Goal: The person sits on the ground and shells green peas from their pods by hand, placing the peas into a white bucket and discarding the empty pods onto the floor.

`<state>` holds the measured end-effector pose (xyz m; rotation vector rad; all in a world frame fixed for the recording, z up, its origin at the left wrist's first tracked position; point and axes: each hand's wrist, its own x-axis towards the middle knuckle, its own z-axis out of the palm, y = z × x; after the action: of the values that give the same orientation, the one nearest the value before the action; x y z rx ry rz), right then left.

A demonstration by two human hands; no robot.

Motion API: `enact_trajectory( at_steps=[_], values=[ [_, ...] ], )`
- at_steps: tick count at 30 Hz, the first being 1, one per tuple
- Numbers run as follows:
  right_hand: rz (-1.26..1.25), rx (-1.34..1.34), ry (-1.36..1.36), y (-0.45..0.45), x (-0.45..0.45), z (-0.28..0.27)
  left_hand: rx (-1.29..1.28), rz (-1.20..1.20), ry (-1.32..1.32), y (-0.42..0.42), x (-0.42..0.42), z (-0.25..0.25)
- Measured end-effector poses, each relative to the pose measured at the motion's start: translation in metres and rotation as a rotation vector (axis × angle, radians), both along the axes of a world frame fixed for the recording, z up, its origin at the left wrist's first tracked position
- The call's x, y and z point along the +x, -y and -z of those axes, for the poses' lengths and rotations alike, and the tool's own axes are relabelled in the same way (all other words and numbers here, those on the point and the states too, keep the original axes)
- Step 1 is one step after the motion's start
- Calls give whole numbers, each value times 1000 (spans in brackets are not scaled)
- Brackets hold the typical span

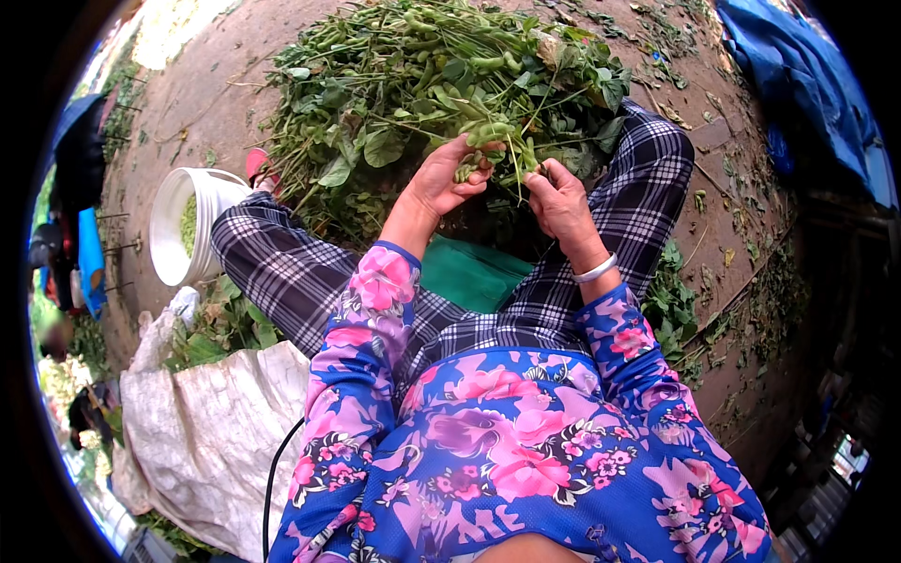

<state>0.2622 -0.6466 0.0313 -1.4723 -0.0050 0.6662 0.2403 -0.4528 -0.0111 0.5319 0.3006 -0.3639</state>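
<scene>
My left hand (450, 176), palm up, has several green bean pods (467, 167) in its curled fingers, with more pods right at the fingertips. To its right, my right hand (556, 193) pinches a green bean stem (519, 165) between thumb and forefinger, and a white bracelet circles that wrist. Both hands are close together above my lap, at the near edge of a large heap of pod-bearing bean plants (394, 91). Between my thighs lies a green sheet (471, 274), partly shaded.
A white plastic bucket (211, 225) with green pods inside lies tilted beside my left knee. A whitish woven sack (218, 422) with leafy plants is at my left. Loose leaves and stalks litter the ground on the right, and a blue tarpaulin (802, 77) is at the upper right.
</scene>
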Motion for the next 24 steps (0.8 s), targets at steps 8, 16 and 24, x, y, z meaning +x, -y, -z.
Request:
enact_trajectory(
  at_steps=[8,16,24],
  values=[
    [-109,-273,478,4,4,28,-150,81,105,11,1,8],
    [-186,-478,768,-7,-9,-26,189,-17,63,19,0,-17],
    [-53,-182,475,-4,-3,-9,142,19,44,24,-2,-22]
  ],
)
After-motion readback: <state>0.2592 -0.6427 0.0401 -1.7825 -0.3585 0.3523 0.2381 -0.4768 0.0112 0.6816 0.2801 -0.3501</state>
